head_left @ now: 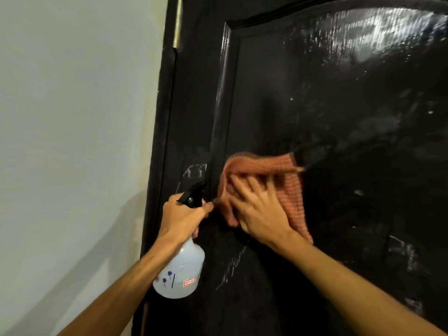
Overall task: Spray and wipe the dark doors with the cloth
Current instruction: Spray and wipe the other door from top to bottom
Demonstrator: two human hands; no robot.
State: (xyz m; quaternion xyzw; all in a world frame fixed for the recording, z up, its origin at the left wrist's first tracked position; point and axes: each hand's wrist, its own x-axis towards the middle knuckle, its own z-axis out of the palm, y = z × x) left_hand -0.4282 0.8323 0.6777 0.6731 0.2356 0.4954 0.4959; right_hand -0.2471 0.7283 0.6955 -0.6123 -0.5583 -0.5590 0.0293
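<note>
Head view: the right hand (257,209) presses an orange cloth (286,187) flat against the dark door (339,105), fingers spread and blurred. Just left of it, the left hand (180,218) grips the neck of a white spray bottle (180,272), which hangs below the fist. A pale wall (72,117) lies further left.

Pale wall (72,117) left of the frame, brass hinge (178,23) (top edge).
</note>
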